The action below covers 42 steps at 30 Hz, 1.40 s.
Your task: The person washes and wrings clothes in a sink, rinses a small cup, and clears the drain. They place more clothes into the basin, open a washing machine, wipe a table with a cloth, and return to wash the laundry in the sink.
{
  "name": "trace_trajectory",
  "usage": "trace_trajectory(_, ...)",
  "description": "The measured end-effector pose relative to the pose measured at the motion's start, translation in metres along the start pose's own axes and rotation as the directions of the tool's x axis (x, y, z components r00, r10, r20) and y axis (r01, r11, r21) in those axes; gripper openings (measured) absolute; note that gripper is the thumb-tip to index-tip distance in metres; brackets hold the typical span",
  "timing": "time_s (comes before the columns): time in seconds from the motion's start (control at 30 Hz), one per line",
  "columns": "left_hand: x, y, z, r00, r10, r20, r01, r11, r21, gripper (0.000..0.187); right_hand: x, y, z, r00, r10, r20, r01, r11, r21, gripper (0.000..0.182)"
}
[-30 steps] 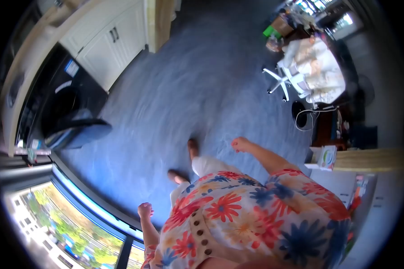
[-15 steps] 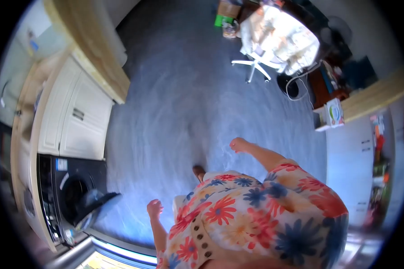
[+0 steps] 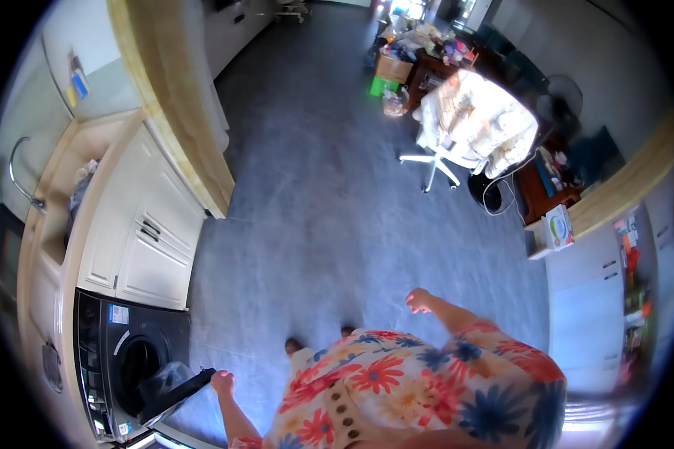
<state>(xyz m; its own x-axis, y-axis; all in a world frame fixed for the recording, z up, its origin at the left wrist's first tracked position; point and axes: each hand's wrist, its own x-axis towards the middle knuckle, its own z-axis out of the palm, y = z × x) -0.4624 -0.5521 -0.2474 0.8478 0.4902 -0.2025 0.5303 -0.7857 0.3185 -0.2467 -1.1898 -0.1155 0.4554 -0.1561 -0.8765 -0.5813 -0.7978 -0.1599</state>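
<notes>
My left hand [image 3: 222,382] hangs low on the left with its fingers curled in. In view it lies right beside the outer edge of the washing machine's open door [image 3: 178,395]; whether skin and door touch I cannot make out. The dark front-loading washing machine [image 3: 174,337] has its round drum opening exposed. My right hand [image 3: 418,301] is held out in front of my body over the grey floor, its fingers closed, with nothing visible in them. The floral shirt [image 3: 427,382] covers my torso, and the tips of my brown shoes [image 3: 293,346] show below.
White cabinets [image 3: 161,262] and a sink counter [image 3: 105,194] with a curved tap [image 3: 24,179] line the left. Ahead right stands a cloth-draped swivel chair [image 3: 479,123] near a cluttered desk [image 3: 430,67]. A box [image 3: 558,227] sits on a ledge at right, above pale cabinets [image 3: 584,314].
The view has tilted up, showing more of the room ahead. My left hand has moved left and down to beside the washing machine door; my right hand appears lower and slightly further right.
</notes>
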Motion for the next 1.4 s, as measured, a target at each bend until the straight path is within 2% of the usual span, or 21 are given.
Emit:
trace_trajectory(0.07,0.027,-0.014,-0.007,0.985,0.143,-0.094,-0.145,0.989,-0.016,0.013,-0.008,-0.027,0.004,1.0,-0.009,-0.006,0.009,1.0,0.028,0.032)
trace_trajectory(0.17,0.055,-0.019,-0.005,0.996,-0.007,0.094,0.023,0.985,-0.169,0.014,-0.013,-0.071,0.019,0.998,-0.066,0.01,0.064,0.991,0.117,0.033)
trace_trajectory(0.2,0.062,-0.015,0.0,0.974,-0.12,0.192,0.159,0.967,-0.199,0.012,-0.014,-0.08,0.024,0.997,-0.079,0.01,0.077,0.983,0.164,0.033)
trace_trajectory(0.27,0.08,-0.004,0.008,0.941,-0.041,0.336,0.087,0.989,-0.123,0.011,-0.013,-0.084,0.028,0.997,-0.078,0.018,0.072,0.972,0.223,0.034)
trace_trajectory(0.3,0.088,0.006,0.013,0.913,-0.004,0.407,0.046,0.995,-0.092,0.012,-0.01,-0.08,0.03,0.997,-0.068,0.027,0.06,0.97,0.236,0.034)
trace_trajectory(0.4,0.118,0.052,0.03,0.835,-0.113,0.539,0.264,0.941,-0.212,0.03,-0.005,-0.071,0.032,0.999,0.024,0.038,-0.033,0.967,0.251,0.034)
trace_trajectory(0.5,0.155,0.112,0.028,0.791,-0.022,0.611,0.173,0.967,-0.189,0.03,0.003,-0.055,0.021,0.988,0.133,0.076,-0.148,0.96,0.239,0.034)
trace_trajectory(0.57,0.185,0.143,0.033,0.779,-0.039,0.626,0.203,0.96,-0.193,0.029,0.021,-0.053,0.008,0.978,0.177,0.11,-0.199,0.951,0.236,0.033)
trace_trajectory(0.6,0.203,0.159,0.034,0.777,-0.049,0.628,0.219,0.956,-0.196,0.029,0.036,-0.055,-0.002,0.974,0.189,0.124,-0.214,0.947,0.239,0.033)
trace_trajectory(0.7,0.258,0.175,0.052,0.815,0.036,0.578,0.077,0.982,-0.17,0.026,0.084,-0.08,-0.051,0.97,0.203,0.136,-0.233,0.938,0.257,0.031)
trace_trajectory(0.8,0.301,0.229,0.012,0.738,-0.142,0.66,0.234,0.971,-0.053,0.023,0.123,-0.134,-0.118,0.984,0.151,0.094,-0.174,0.927,0.331,0.029)
trace_trajectory(0.87,0.342,0.263,0.003,0.699,-0.241,0.673,0.295,0.955,0.036,0.023,0.163,-0.165,-0.167,0.999,0.03,0.031,-0.039,0.945,0.324,0.026)
trace_trajectory(0.9,0.361,0.28,-0.002,0.677,-0.291,0.676,0.325,0.942,0.08,0.023,0.17,-0.187,-0.194,0.999,-0.04,0.007,0.033,0.914,0.405,0.029)
trace_trajectory(0.97,0.4,0.326,-0.015,0.681,-0.268,0.682,0.406,0.912,-0.048,0.024,0.184,-0.234,-0.245,0.992,-0.118,-0.049,0.127,0.869,0.479,0.031)
trace_trajectory(1.07,0.455,0.392,-0.024,0.848,-0.054,0.528,0.246,0.922,-0.3,0.025,0.209,-0.304,-0.302,0.985,-0.156,-0.076,0.173,0.904,0.392,0.03)
trace_trajectory(1.17,0.522,0.416,0.0,0.829,0.02,0.559,0.164,0.947,-0.277,0.025,0.248,-0.353,-0.341,0.976,-0.198,-0.089,0.217,0.916,0.337,0.03)
trace_trajectory(1.2,0.548,0.424,0.003,0.804,-0.018,0.594,0.204,0.947,-0.247,0.024,0.261,-0.368,-0.353,0.973,-0.209,-0.098,0.231,0.913,0.337,0.029)
trace_trajectory(1.3,0.62,0.459,-0.002,0.722,-0.115,0.682,0.285,0.948,-0.142,0.024,0.303,-0.381,-0.384,0.971,-0.22,-0.088,0.235,0.844,0.482,0.03)
trace_trajectory(1.4,0.706,0.501,-0.009,0.669,-0.123,0.733,0.264,0.961,-0.079,0.022,0.31,-0.381,-0.415,0.998,0.036,-0.044,-0.005,0.825,0.565,0.03)
